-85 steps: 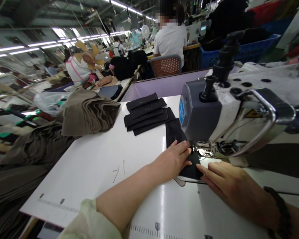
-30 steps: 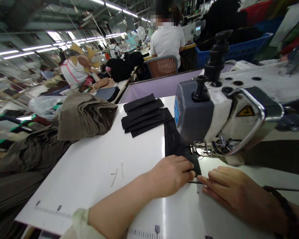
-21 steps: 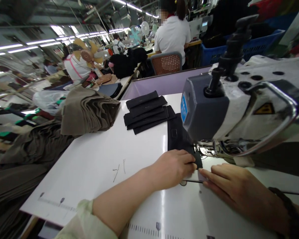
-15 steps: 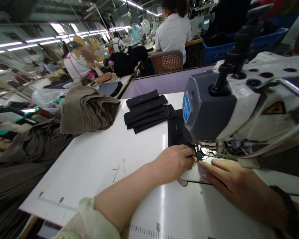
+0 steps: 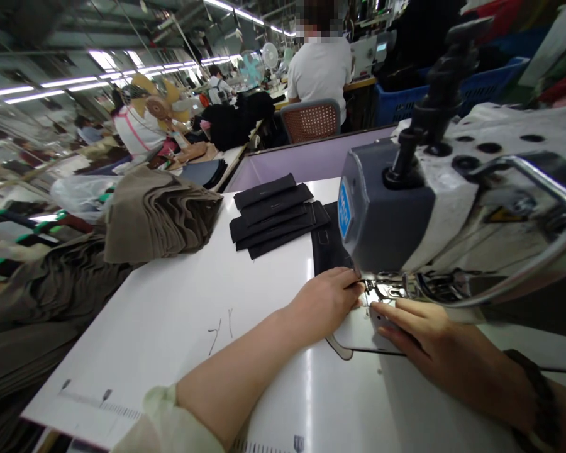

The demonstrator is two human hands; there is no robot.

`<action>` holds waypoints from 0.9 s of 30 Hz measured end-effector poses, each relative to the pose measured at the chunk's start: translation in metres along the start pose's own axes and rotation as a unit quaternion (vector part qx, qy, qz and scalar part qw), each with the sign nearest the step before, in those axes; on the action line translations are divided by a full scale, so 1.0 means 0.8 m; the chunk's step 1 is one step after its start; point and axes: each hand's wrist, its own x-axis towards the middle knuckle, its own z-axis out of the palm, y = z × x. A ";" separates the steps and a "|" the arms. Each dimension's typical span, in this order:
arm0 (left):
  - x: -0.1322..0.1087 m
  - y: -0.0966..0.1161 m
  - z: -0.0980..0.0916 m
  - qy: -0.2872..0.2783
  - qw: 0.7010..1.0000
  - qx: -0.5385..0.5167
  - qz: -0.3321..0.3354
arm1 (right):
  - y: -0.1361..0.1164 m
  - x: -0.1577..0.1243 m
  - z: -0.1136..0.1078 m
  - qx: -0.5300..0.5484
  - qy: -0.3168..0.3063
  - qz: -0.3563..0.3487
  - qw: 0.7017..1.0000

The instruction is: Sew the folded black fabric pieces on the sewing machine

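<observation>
A person's two bare hands rest on a white table at a sewing machine. Nearest the viewer, the right hand lies flat, palm down, with a dark bead bracelet on its wrist. Its fingers are stretched out together and press on the metal plate just under the machine's foot; they hold nothing.

Just left of those fingertips lies the left hand, its forearm coming in from a pale sleeve. Its fingers are loosely curled, the tips close together at the presser foot, touching the near edge of a black strip. Whether they pinch that edge or only press it cannot be made out.

The black strip runs away from the left fingertips, flat on the table, passing under the grey head of the machine. Beyond its far end, and a little left, is a stack of similar black pieces, fanned out. Well to the left of both hands sits a pile of folded brown cloth at the table's edge.

Further off, past a lilac board, a person in a white shirt sits with their back turned on a chair. Blue crates stand to their right.
</observation>
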 end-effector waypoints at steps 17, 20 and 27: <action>-0.003 0.005 -0.004 -0.043 0.999 0.012 -0.006 | 0.004 -0.004 0.003 0.012 0.007 -0.020 1.000; -0.005 0.009 -0.004 -0.057 0.998 0.009 -0.016 | 0.007 -0.006 0.005 0.019 -0.005 -0.017 1.000; -0.009 0.015 -0.009 -0.033 0.998 -0.048 -0.017 | 0.007 -0.005 0.003 0.014 0.001 -0.025 1.000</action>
